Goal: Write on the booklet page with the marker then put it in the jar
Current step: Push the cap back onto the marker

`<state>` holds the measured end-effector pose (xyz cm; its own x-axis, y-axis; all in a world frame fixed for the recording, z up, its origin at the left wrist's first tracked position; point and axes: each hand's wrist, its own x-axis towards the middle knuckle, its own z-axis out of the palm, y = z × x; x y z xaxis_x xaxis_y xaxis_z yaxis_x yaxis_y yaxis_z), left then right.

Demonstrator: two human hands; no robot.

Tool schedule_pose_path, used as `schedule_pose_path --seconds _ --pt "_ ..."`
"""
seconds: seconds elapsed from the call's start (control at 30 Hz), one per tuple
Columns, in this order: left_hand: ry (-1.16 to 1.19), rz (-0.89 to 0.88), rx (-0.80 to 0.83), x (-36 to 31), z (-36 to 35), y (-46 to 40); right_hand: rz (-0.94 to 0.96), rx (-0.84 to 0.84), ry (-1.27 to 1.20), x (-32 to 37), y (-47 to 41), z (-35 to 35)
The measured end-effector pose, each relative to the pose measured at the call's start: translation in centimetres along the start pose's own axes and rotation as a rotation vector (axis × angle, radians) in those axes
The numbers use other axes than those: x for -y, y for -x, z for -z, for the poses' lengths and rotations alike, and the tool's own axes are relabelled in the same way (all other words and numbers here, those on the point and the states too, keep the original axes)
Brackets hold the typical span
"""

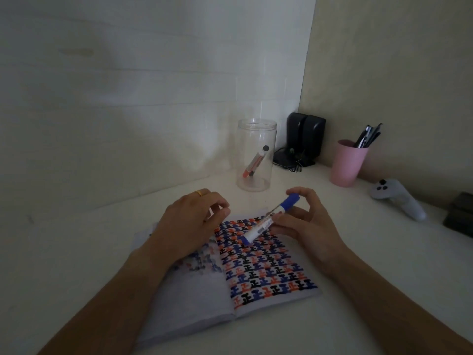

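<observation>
An open booklet [268, 278] lies on the white desk, its right page covered with blue, red and black marks. My right hand [307, 226] holds a blue-and-white marker [271, 219] tilted over the top of that page, blue cap up. My left hand [189, 221], with a gold ring, hovers over the booklet's upper left, fingers loosely curled near the marker and holding nothing. A clear plastic jar [256, 155] stands behind the booklet with two markers leaning inside.
A pink cup [346, 165] with several pens stands at the right by the wall. Black speakers [304, 139] fill the corner. A white controller [398, 198] and a dark box [460, 216] lie at the far right.
</observation>
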<state>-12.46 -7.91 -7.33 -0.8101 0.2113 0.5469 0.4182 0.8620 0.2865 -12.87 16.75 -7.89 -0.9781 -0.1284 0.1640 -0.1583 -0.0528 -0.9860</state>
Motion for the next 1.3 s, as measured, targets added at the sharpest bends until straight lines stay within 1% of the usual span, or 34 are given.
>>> schedule_pose_path --seconds 0.1,0.27,0.4,0.7,0.8,0.93,1.0,1.13,1.23,1.3 --pt "-0.009 0.004 0.015 0.1 -0.2 0.0 -0.007 -0.011 0.089 0.0 0.1 0.2" --pt "-0.005 0.000 0.027 0.3 -0.4 0.0 0.039 0.053 0.110 -0.5 -0.2 0.3" --pt "-0.021 0.001 0.034 0.4 -0.7 0.0 0.036 0.059 0.103 -0.8 -0.5 0.4" --pt "-0.038 -0.037 0.039 0.2 -0.7 0.3 -0.078 -0.038 0.147 -0.4 -0.2 0.5" --pt "-0.075 -0.052 0.048 0.4 -1.0 0.4 -0.095 -0.049 0.075 -0.1 0.0 0.4" --pt "-0.077 -0.070 0.039 0.5 -1.0 0.6 -0.105 -0.177 -0.006 0.4 0.0 -0.1" --pt "-0.076 -0.079 0.038 0.6 -1.0 0.6 -0.018 -0.265 0.020 1.7 -0.8 -0.4" --pt "-0.088 -0.086 0.032 0.7 -1.3 0.6 0.269 -0.419 0.151 7.9 -5.3 -1.5" --pt "-0.082 -0.088 0.011 1.0 -1.5 0.7 0.476 -0.548 0.328 12.3 -9.6 -2.7" --pt "-0.090 -0.097 0.004 1.1 -1.7 0.6 0.563 -0.600 0.430 13.7 -12.1 -3.4"
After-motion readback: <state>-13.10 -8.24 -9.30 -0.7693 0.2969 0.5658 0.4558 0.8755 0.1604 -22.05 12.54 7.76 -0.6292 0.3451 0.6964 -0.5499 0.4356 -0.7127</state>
